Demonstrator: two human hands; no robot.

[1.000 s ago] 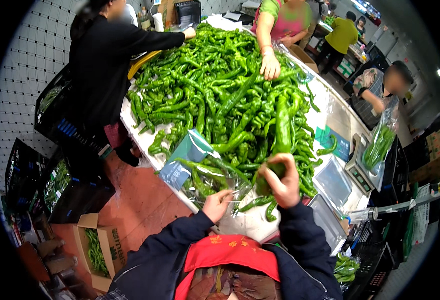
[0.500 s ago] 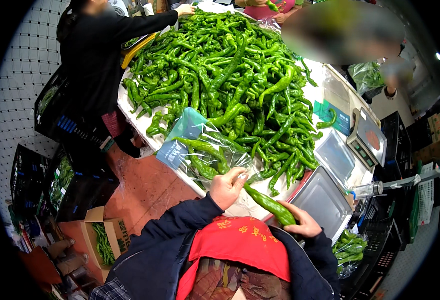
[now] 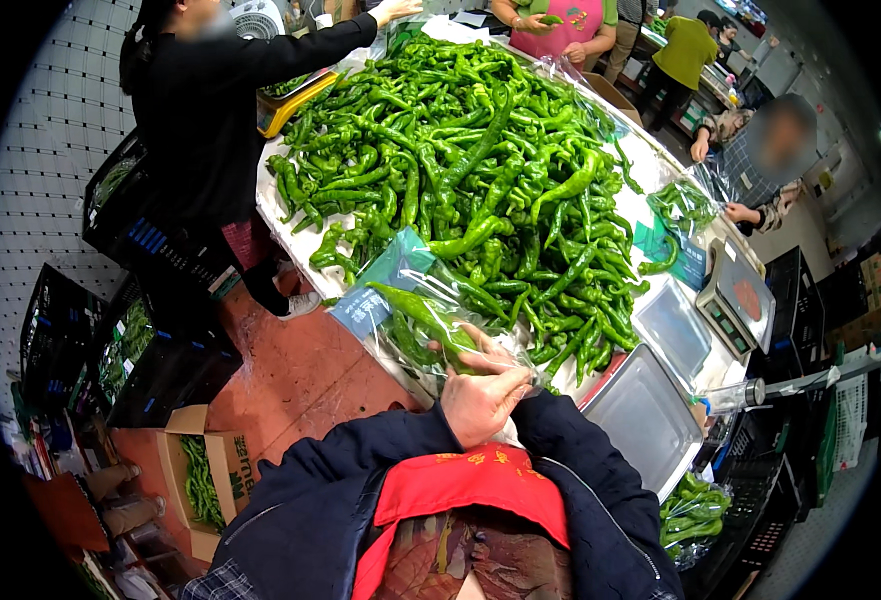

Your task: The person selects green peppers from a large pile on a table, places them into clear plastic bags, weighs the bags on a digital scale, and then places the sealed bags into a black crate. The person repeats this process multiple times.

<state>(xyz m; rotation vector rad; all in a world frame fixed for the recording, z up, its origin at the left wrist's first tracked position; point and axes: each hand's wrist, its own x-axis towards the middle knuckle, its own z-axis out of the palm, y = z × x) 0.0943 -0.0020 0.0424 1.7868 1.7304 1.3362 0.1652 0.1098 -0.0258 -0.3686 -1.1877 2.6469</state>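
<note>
My left hand (image 3: 482,408) pinches the mouth of a clear plastic bag (image 3: 400,262) with a blue-green printed end, at the near edge of the table. My right hand (image 3: 488,357) reaches inside the bag, seen through the film, with its fingers closed on the near end of a long green pepper (image 3: 422,312). Another green pepper (image 3: 405,342) lies beside it in the bag. Film and the left hand partly hide the right hand's fingers. Just beyond the bag rises a large heap of green peppers (image 3: 470,170) on the white table (image 3: 305,232).
Right of the heap are a metal tray (image 3: 645,418), a smaller tray (image 3: 672,325) and a scale (image 3: 735,295). Black crates (image 3: 175,350) and a cardboard box of peppers (image 3: 228,470) stand on the left floor. A co-worker (image 3: 200,130) reaches across at far left; others stand beyond.
My right hand has moved left from outside the bag into it, carrying the long pepper inside. The left hand has stayed at the bag's mouth, shifting slightly nearer and to the right.
</note>
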